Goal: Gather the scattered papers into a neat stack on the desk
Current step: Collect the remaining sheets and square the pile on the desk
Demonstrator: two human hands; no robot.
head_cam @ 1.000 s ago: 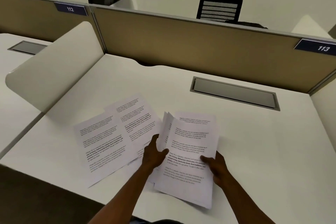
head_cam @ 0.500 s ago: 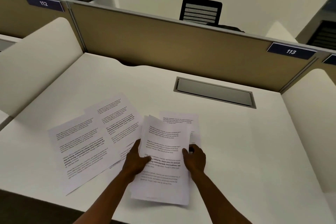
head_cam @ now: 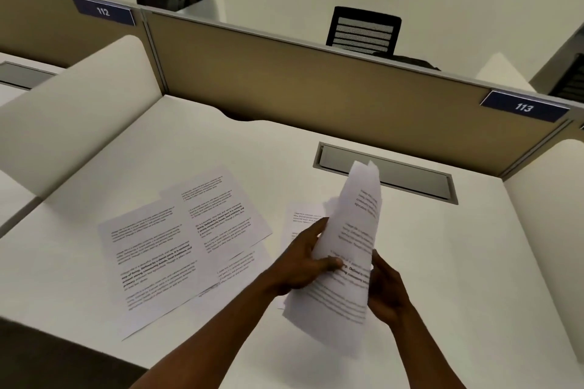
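Observation:
A bundle of printed sheets (head_cam: 354, 230) stands tilted up off the white desk (head_cam: 458, 262), curved along its length. My left hand (head_cam: 303, 262) grips its left edge and my right hand (head_cam: 387, 290) grips its right edge near the bottom. One loose sheet (head_cam: 300, 218) lies flat on the desk behind the bundle, partly hidden by it. To the left, three overlapping printed sheets (head_cam: 177, 243) lie spread on the desk, the lowest one (head_cam: 240, 268) mostly covered.
A tan partition (head_cam: 316, 82) with number plates 112 and 113 closes the back of the desk. A grey cable tray lid (head_cam: 410, 177) sits near it. White side dividers (head_cam: 79, 110) rise at left and right. The desk's front edge (head_cam: 63, 335) runs at lower left.
The bundle lay flat on the desk between my hands. Both hands have lifted it and tipped it upright, uncovering a sheet beneath it.

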